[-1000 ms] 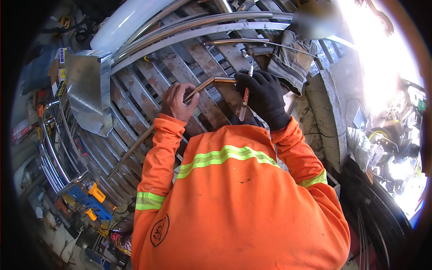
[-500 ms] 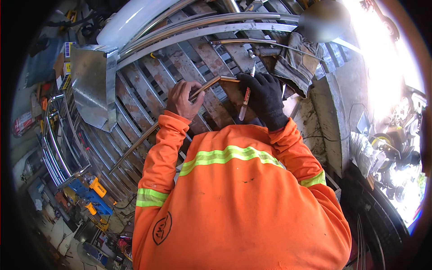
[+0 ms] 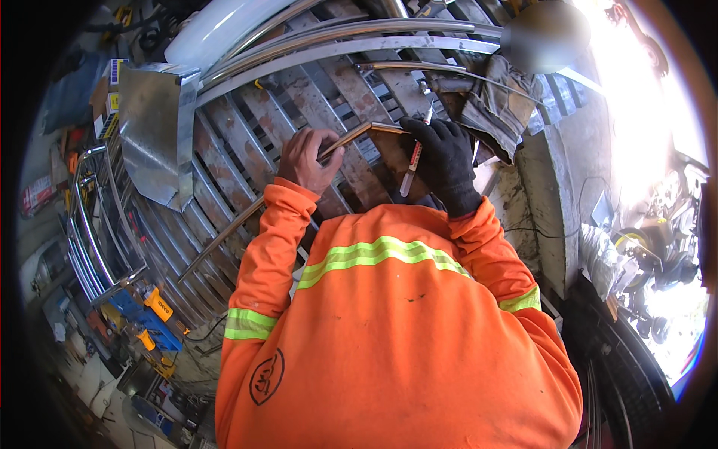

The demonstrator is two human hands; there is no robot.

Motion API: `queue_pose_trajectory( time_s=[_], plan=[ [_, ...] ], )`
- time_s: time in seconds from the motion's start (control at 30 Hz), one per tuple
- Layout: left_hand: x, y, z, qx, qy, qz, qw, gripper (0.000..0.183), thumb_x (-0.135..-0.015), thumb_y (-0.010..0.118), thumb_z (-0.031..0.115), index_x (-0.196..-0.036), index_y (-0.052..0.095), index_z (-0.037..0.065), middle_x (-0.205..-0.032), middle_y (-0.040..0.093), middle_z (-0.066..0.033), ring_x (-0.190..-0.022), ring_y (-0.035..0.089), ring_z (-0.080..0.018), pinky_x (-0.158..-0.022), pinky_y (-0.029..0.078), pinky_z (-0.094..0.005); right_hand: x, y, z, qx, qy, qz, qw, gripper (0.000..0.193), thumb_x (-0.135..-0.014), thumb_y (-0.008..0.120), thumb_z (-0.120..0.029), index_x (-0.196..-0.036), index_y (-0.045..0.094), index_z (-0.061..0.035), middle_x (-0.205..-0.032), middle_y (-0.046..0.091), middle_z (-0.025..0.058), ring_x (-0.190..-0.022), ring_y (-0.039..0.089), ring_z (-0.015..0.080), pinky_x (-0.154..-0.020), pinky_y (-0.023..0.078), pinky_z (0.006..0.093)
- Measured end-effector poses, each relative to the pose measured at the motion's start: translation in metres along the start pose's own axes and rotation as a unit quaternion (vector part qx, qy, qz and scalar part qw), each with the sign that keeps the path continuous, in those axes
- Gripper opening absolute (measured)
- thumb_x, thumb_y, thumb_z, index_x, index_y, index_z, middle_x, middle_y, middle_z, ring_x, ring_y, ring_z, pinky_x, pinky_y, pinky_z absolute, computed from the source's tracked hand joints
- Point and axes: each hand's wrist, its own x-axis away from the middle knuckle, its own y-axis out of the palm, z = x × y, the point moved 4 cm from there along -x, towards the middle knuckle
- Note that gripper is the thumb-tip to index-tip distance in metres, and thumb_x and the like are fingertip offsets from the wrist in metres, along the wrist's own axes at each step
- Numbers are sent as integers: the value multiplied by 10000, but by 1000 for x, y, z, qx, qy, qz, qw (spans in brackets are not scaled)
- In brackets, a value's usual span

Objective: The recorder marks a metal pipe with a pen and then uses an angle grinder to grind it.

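Observation:
A thin bent metal tube slants up over the slatted metal bench and kinks at its upper part. My bare left hand is closed round the tube a little below the kink. In the black work glove, my right hand is closed on a slim red-and-white marker pen, its narrow tip pointing away from me. The tube's short far end meets this glove's fingertips; whether they pinch it, I cannot tell. The glove hides that end.
Slats of the metal bench lie under both hands. Long curved metal tubes cross the far side. A folded sheet-metal piece stands left; a grey-brown work glove lies right. Blue-and-yellow tools sit lower left.
The view has shifted slightly. Both hands keep nearly the same hold on the tube and the marker pen, and the tube's kink sits slightly higher in the picture.

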Motion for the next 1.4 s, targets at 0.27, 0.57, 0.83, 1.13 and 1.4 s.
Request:
queue_pose_trajectory(
  time_s=[0.27, 0.57, 0.83, 1.13, 1.4],
  plan=[
    [-2, -2, 3, -1, -6, -5, 1000, 190, -870, 761, 146, -1006, 644, 83, -934, 648, -69, -870, 641, -299, -818, 491, -409, -2, 1, -1, -5, -3, 14, 1000, 395, -806, 763, -222, -1198, 714, -231, -961, 703, 69, -896, 652, 343, -796, 496, 458],
    [-1, -2, 4, -8, -3, 3, 1000, 182, -868, 765, 144, -1001, 653, 94, -953, 661, -66, -874, 644, -298, -816, 495, -412, -3, 0, 1, -10, -1, 8, 1000, 385, -816, 779, -232, -1196, 722, -204, -1000, 719, 76, -912, 651, 343, -809, 500, 455],
    [1, -2, 3, -16, -12, 4, 1000, 193, -871, 762, 141, -1024, 652, 96, -969, 666, -65, -886, 649, -298, -828, 498, -407, -6, -5, 1, -28, -9, 8, 1000, 435, -794, 802, -192, -1220, 714, -173, -1024, 713, 98, -923, 645, 360, -817, 513, 460],
    [0, -3, 5, -10, -22, -3, 1000, 199, -871, 764, 148, -1026, 652, 90, -967, 664, -68, -891, 655, -300, -828, 504, -406, -9, -6, 4, -25, -9, -2, 1000, 399, -820, 785, -248, -1209, 705, -209, -1049, 720, 84, -954, 658, 350, -819, 515, 470],
    [0, -3, 5, -16, -30, -9, 999, 194, -877, 758, 165, -1026, 655, 96, -972, 667, -67, -902, 655, -299, -849, 494, -404, -11, -8, 1, -29, -7, -9, 1000, 407, -818, 784, -238, -1215, 705, -199, -1035, 719, 89, -965, 657, 348, -823, 505, 471]
  ],
)
